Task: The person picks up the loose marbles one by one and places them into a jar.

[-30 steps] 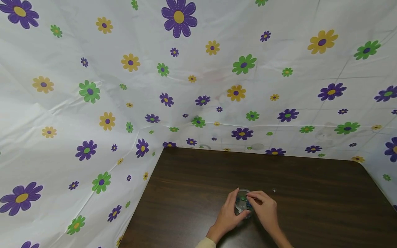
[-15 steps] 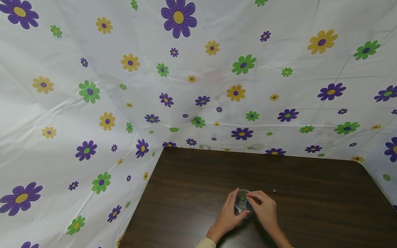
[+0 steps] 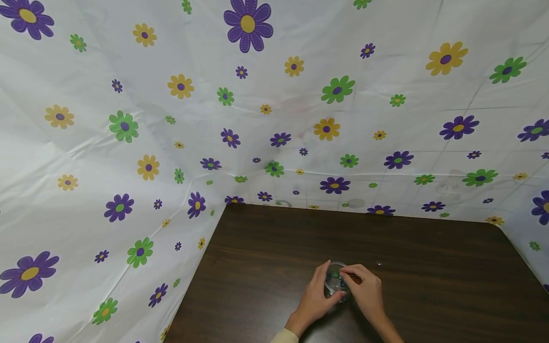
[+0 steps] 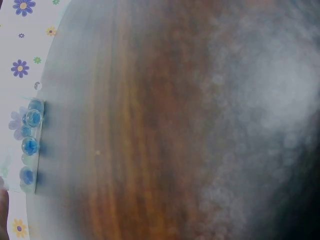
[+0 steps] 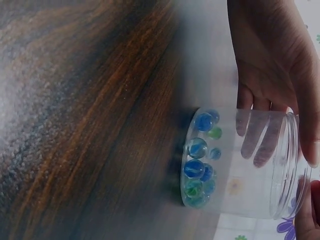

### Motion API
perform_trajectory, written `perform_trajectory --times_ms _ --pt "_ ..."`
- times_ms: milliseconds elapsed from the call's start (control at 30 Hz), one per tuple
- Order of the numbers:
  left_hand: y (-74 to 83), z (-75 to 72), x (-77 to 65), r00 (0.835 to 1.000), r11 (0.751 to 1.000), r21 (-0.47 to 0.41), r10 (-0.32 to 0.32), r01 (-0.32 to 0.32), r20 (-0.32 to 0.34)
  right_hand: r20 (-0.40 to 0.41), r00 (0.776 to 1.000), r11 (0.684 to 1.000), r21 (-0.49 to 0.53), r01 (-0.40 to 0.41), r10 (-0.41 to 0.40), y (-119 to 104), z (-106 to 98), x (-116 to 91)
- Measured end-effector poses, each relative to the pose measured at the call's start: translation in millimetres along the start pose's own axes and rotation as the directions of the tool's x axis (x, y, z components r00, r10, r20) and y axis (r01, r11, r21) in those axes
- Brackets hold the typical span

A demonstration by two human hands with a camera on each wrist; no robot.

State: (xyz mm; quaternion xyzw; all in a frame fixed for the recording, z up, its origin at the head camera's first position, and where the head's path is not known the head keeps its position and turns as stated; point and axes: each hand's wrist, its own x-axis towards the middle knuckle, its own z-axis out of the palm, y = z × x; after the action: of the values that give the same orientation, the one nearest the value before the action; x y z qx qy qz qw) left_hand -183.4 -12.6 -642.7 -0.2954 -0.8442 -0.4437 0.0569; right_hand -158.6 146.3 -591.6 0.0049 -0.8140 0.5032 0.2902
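Note:
A clear plastic jar (image 3: 334, 284) stands upright on the dark wooden table (image 3: 266, 257). Inside, blue and green glass marbles (image 5: 194, 169) lie across its bottom. My left hand (image 3: 314, 296) grips the jar, fingers round the far side and thumb nearer me by the rim. At the jar's mouth is my right hand (image 3: 368, 289), thumb and index fingertips brought close together. Whether anything is between those tips is hidden. A single clear marble (image 3: 379, 263) lies on the table, to the right of the jar and farther from me. In the left wrist view, marbles (image 4: 30, 146) show through the jar wall.
White cloth (image 3: 274, 85) printed with purple, green and yellow flowers hangs behind the table and along its left and right sides. The far table edge (image 3: 360, 213) meets this cloth. A pale sleeve (image 3: 285, 336) shows at my left wrist.

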Motion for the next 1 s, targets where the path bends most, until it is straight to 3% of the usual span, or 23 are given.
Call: perform_trajectory --times_ms 533,1000 --pt "-0.4 0.5 -0.4 1.000 1.000 -0.010 0.002 -0.002 0.000 -0.021 1.000 0.999 0.044 -0.006 0.007 4.3 -4.5 2.1" --pt "1.3 -1.9 -1.0 1.000 1.000 0.012 0.003 -0.003 -0.008 -0.132 0.990 0.998 -0.032 -0.056 0.052 17.4 -22.6 7.4"
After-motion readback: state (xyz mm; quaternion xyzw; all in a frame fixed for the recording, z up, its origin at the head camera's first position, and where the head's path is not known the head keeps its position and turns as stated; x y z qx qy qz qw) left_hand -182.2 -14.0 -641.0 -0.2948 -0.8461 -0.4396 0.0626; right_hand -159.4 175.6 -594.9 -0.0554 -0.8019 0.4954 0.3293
